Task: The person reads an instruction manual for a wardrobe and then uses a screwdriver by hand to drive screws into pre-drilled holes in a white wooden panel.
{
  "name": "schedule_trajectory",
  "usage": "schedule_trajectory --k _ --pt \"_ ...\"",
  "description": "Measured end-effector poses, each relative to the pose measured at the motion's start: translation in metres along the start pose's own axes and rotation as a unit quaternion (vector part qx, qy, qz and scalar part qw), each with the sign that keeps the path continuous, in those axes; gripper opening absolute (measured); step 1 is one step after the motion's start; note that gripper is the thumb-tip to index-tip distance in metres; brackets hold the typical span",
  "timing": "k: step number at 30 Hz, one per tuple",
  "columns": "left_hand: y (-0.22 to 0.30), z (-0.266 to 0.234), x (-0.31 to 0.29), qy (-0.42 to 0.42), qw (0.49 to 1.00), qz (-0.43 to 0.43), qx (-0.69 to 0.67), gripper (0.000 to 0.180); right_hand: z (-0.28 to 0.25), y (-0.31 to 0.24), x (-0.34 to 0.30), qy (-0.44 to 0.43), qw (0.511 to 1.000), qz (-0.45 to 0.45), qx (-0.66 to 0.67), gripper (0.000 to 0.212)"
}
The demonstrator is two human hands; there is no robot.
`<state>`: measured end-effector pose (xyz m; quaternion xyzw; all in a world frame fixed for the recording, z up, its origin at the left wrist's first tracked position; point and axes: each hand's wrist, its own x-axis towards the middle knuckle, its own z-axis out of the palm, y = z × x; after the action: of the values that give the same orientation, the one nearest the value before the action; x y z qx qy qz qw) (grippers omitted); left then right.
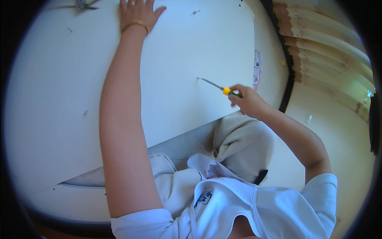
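A large white panel (175, 103) lies flat in front of me. My left hand (137, 15) rests open on its far part, palm down with the fingers spread. My right hand (246, 98) is closed round the handle of a screwdriver (227, 91) with a yellow and dark green grip. The screwdriver's tip meets a small screw (198, 78) standing in the panel, and its shaft slants down to the left. Another screw (195, 12) stands at the far side, and two more small screws (85, 112) are on the left part.
A dark metal piece (81, 4) lies at the far left. Past the panel's right edge are a printed sheet (257, 69) and a small yellow object (283, 63) by the wall. A patterned curtain (326, 51) hangs at right. My bent knee (246, 147) is close to the panel's near edge.
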<state>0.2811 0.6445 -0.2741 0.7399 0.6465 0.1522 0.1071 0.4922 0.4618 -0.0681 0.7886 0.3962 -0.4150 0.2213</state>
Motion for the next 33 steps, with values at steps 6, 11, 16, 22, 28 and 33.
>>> schedule_trajectory --k 6,11,16,22,28,33 --pt "-0.003 0.007 -0.072 -0.056 0.988 0.100 0.104 0.069 -0.047 0.113 0.026 0.039 0.978 -0.181 0.092 0.030" --pt "0.013 -0.024 -0.123 -0.262 0.929 0.174 0.195 0.088 -0.074 0.270 0.098 0.293 0.877 -0.027 0.380 0.034" --pt "0.058 -0.050 -0.160 -0.395 0.875 0.172 0.221 0.101 -0.024 0.392 0.201 0.202 0.803 0.099 0.553 0.033" --pt "0.075 -0.052 -0.182 -0.361 0.912 0.091 0.170 0.098 0.024 0.450 0.322 0.216 0.638 0.140 0.726 0.029" --pt "0.090 -0.021 -0.250 -0.154 0.985 -0.062 0.045 0.088 0.045 0.474 0.349 0.155 0.677 0.106 0.711 0.042" --pt "0.108 -0.019 -0.291 -0.050 0.995 -0.078 -0.037 0.085 0.033 0.481 0.349 0.371 0.778 0.191 0.469 0.081"
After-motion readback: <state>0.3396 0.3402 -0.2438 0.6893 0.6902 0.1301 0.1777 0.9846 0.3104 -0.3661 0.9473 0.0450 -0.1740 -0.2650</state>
